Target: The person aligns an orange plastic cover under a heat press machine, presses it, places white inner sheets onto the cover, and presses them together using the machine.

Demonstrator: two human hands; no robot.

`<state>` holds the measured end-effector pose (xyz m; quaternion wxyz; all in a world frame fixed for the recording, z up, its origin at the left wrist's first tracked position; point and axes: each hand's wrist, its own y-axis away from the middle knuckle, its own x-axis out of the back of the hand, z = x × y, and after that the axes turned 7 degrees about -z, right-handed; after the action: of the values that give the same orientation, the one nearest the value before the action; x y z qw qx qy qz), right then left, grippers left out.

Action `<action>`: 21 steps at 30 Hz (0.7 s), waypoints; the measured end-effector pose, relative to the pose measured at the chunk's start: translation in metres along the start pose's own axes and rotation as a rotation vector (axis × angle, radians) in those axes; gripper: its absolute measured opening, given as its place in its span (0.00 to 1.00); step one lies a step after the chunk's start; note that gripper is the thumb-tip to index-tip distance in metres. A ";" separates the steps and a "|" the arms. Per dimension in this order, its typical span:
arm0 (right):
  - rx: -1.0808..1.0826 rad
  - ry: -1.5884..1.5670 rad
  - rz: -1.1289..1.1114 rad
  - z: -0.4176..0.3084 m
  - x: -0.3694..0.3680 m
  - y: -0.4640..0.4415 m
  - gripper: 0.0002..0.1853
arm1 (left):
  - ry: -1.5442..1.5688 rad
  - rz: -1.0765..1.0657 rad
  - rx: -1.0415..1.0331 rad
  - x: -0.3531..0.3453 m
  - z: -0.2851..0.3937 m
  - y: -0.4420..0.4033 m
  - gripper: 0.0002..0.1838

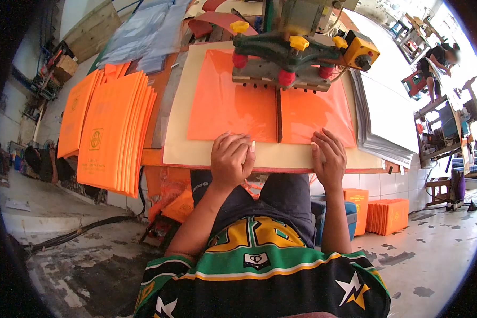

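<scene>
Orange sheet point(230, 98), head view: lying flat and shiny on the tan board point(181, 143), partly under the press point(289, 53).
Dark bar point(279, 116): reaching from the press toward the near edge, over the middle of the sheet; cannot tell whether touching.
Left hand point(232, 158): at the near edge, fingers bent and close together; cannot tell whether pinching.
Right hand point(329, 157): at the same edge, near the right corner, fingers bent; cannot tell about a pinch either.
Job under the press: probably getting the sheet straight below the bar.
Near edge, next move: likely calls for keeping the sheet still and all fingers away from the press.
</scene>
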<state>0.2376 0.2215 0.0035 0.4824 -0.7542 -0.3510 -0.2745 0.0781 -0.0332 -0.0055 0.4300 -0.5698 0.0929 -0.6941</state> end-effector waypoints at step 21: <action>0.072 -0.007 0.068 0.001 0.003 0.003 0.07 | 0.020 0.064 -0.043 0.003 0.001 0.001 0.08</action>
<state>0.2418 0.2220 0.0040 0.5169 -0.7489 -0.3364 -0.2423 0.0796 -0.0354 -0.0041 0.4388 -0.5686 0.1303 -0.6835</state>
